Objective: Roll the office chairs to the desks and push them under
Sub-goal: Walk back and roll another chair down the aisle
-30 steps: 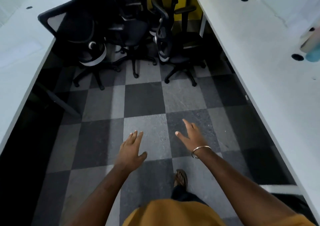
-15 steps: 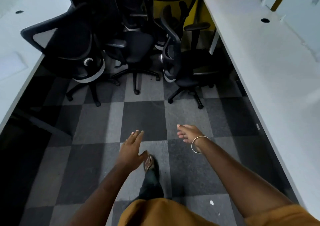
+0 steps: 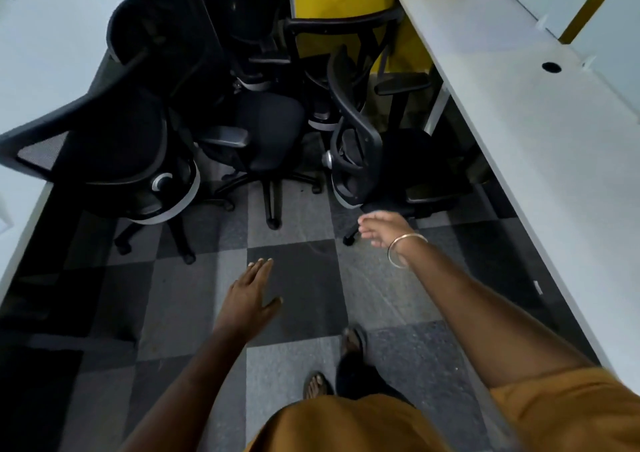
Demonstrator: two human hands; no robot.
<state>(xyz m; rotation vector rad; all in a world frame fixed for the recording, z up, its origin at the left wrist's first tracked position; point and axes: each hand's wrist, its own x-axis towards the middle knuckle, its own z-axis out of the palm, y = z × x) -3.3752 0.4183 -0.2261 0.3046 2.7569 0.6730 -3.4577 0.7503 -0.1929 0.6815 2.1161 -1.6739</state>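
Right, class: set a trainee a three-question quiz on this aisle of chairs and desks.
1. True or false: the right hand grips a chair.
2. Which chair is nearest the right hand? A) left chair B) middle chair C) right chair
3. Fill in: the left hand hovers over the ____, fingers straight.

Key
1. False: it touches nothing, though it is close to the right chair.
2. C
3. floor

The right desk runs beside that chair.
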